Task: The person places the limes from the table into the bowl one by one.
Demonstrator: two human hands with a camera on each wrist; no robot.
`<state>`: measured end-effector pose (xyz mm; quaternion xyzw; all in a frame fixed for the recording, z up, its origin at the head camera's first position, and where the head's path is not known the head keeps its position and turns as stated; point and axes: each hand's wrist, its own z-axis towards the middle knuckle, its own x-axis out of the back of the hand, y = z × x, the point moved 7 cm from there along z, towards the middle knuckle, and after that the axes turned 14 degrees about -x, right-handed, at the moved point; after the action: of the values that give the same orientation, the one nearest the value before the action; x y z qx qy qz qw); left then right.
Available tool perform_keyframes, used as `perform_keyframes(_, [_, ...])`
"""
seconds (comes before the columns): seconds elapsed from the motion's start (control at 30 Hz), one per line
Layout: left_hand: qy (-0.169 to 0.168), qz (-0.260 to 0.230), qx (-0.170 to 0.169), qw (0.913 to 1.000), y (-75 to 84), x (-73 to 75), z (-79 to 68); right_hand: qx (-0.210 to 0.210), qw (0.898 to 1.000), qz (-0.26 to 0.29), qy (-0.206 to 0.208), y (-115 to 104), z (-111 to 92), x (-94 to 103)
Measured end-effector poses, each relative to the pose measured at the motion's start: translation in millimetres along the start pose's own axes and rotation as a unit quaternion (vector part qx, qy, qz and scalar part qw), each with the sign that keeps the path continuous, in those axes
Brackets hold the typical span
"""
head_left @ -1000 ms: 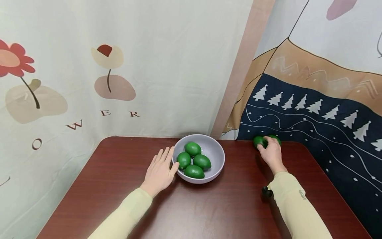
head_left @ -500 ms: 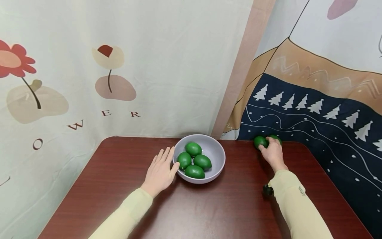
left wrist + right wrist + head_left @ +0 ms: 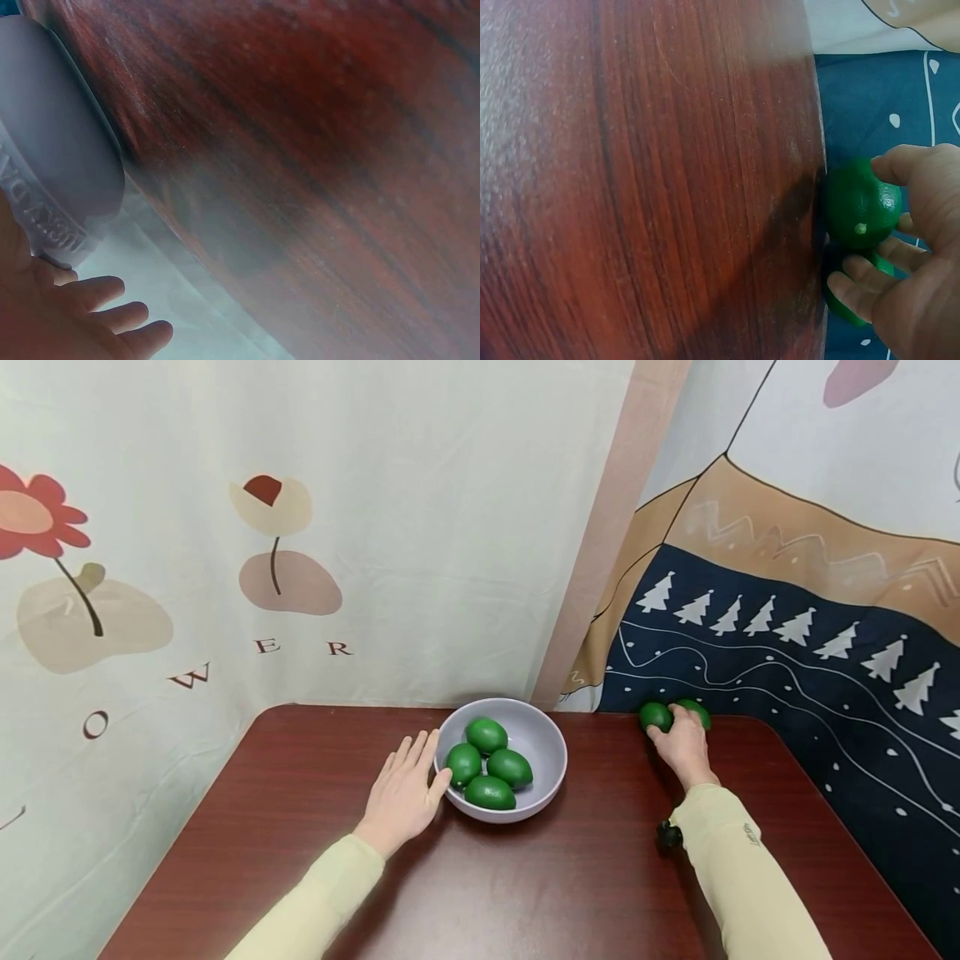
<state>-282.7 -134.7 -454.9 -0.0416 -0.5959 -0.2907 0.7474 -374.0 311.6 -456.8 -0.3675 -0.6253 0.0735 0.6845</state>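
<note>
Holding a lime (image 3: pixel 654 717) with the right hand (image 3: pixel 681 747) and touching a lavender bowl (image 3: pixel 551 760) with the left hand (image 3: pixel 401 793).
In the head view, grips the lime at the far edge of the worktop (image 3: pixel 570 885), near dark printed fabric (image 3: pixel 750 656) and just beside a second lime (image 3: pixel 700 713), partly covered; four limes (image 3: pixel 511 769) inside the bowl. In the left wrist view, reaches out with straight fingers (image 3: pixel 148 339), apart, beside the bowl's lettered wall. In the right wrist view, clamped on the lime between thumb and curled fingers, partly across the second lime; cannot tell if touching it.
</note>
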Motion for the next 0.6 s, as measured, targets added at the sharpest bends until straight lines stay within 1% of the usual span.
perform_keyframes(0.13, [-0.003, 0.0, 0.002, 1.0, -0.7, -0.2, -0.5, -0.004, 1.0, 0.001, -0.002, -0.4, 1.1, -1.9])
perform_keyframes(0.37, [0.009, -0.005, -0.002, 0.9999, 1.0, 1.6, -1.5, 0.0, 1.0, -0.002, 0.0, -1.7, 1.9, -4.4])
perform_keyframes(0.6, [0.009, -0.001, -0.004, 1.0, 0.6, 0.5, -1.4, -0.003, 1.0, 0.0, 0.005, 0.7, 3.4, -7.9])
